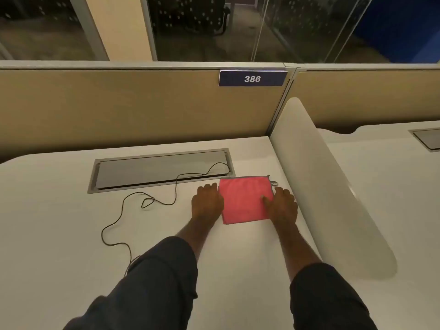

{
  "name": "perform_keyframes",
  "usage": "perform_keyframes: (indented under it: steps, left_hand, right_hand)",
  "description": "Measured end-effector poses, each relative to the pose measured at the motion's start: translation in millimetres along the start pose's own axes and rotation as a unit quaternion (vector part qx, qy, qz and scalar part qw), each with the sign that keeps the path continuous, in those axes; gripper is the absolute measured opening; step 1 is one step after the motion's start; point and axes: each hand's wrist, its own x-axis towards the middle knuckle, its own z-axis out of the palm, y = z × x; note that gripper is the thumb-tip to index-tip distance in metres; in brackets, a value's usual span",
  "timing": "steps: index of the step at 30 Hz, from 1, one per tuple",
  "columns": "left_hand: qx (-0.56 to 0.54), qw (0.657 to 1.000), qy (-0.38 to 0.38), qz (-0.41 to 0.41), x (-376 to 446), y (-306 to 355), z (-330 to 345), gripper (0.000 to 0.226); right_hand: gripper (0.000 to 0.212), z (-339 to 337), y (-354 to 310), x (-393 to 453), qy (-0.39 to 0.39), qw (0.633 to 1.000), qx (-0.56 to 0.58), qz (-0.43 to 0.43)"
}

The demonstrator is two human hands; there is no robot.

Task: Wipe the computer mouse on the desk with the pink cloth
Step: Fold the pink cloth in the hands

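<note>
Both hands frame the folded pink cloth (245, 200) (mouse hidden, likely behind the sleeve); left hand (206, 201) fingers curled at its edge; right hand (283, 204) flat, thumb pressing, seemingly steadying it.

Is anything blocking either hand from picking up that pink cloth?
Nothing visible: the left hand rests at the left edge of the folded pink cloth and the right hand already lies on its right side.
</note>
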Motion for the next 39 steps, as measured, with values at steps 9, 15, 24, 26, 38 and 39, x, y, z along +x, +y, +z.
perform_keyframes:
  steps: [9, 15, 24, 26, 38, 39]
  left_hand:
    - [-0.141, 0.981, -0.012, -0.134, 25.0, 14.0, 6.3, 0.038]
    - [-0.122, 0.983, -0.045, -0.133, 23.2, 16.6, 9.5, 0.034]
    - [-0.264, 0.950, -0.011, -0.165, -5.4, 9.1, -13.9, 0.018]
    - [-0.357, 0.916, -0.064, -0.170, -15.7, 9.4, -25.9, 0.019]
    - [-0.777, 0.557, -0.217, -0.198, -108.9, -39.3, -116.4, 0.080]
    - [-0.786, 0.549, -0.200, -0.204, -115.6, -44.6, -122.0, 0.078]
  right_hand:
    - [0.055, -1.7, -5.4, 30.9, -0.094, 0.977, 0.144, 0.128]
    - [0.041, -0.1, 1.1, 34.0, -0.144, 0.957, 0.224, 0.115]
    - [0.040, -43.6, -22.0, -3.6, -0.134, 0.931, 0.340, -0.004]
    - [0.041, -60.5, -35.2, -19.1, -0.107, 0.937, 0.329, -0.055]
    - [0.026, -78.3, -107.9, -172.6, 0.030, 0.922, 0.026, -0.386]
    - [0.024, -77.0, -111.4, -184.6, 0.041, 0.908, 0.023, -0.416]
